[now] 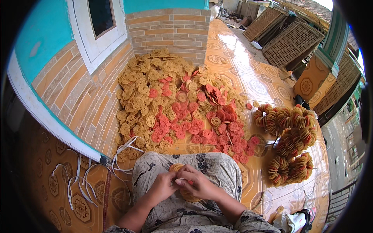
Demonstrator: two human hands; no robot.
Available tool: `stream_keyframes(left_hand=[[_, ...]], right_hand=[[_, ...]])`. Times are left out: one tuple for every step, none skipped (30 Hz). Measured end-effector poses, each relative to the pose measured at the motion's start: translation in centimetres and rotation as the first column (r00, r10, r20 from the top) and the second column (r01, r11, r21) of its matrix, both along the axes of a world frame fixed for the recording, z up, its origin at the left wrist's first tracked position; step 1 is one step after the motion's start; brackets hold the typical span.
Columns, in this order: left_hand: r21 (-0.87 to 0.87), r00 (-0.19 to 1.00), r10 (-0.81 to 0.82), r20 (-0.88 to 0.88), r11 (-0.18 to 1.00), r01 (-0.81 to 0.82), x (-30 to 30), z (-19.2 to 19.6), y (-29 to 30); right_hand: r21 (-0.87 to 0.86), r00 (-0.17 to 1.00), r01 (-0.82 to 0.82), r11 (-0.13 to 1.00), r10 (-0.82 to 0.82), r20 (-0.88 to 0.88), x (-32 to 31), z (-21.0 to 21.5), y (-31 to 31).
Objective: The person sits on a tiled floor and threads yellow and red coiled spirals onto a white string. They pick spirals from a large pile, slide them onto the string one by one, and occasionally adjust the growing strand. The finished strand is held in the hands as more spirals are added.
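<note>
Both my hands meet over my lap, which is covered in grey patterned cloth. My left hand (162, 185) and my right hand (196, 183) close together around a small stack of round yellow crackers (176, 167); part of the stack shows below my right hand. A big heap of loose round crackers (175, 103), yellow and red-pink, lies on the tiled floor just ahead of my knees, against the brick wall.
Several tied ring-shaped bundles of crackers (289, 134) lie on the floor to my right. White plastic straps (83, 176) trail on the floor at my left. A brick wall with a white window frame (97, 42) stands left. Woven lattice panels (289, 40) lean at the far right.
</note>
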State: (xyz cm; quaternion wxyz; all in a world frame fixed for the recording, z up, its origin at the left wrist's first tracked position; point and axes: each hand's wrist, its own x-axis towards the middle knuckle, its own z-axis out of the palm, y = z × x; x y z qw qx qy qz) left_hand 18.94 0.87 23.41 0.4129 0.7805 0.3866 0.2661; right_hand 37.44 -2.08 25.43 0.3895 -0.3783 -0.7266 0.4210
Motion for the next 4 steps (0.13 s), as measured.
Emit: stream_keyframes(left_hand=[[-0.064,1.000,0.016,0.017,0.998,-0.014,-0.10,-0.07,-0.06],[-0.125,0.999,0.031,0.020,0.992,-0.028,-0.33,-0.12,-0.14],[-0.166,0.998,0.045,0.039,0.985,-0.038,-0.49,-0.18,-0.15],[-0.230,0.998,0.040,0.050,0.973,-0.027,-0.68,-0.24,0.13]], right_hand=[[-0.043,0.997,0.074,0.996,-0.074,-0.001,0.09,-0.10,0.07],[-0.084,0.990,0.141,0.986,-0.142,-0.013,0.25,-0.26,0.29],[-0.132,0.976,0.212,0.968,-0.216,-0.015,0.53,-0.41,0.59],[-0.122,0.978,0.203,0.972,-0.207,-0.021,0.60,-0.62,0.72]])
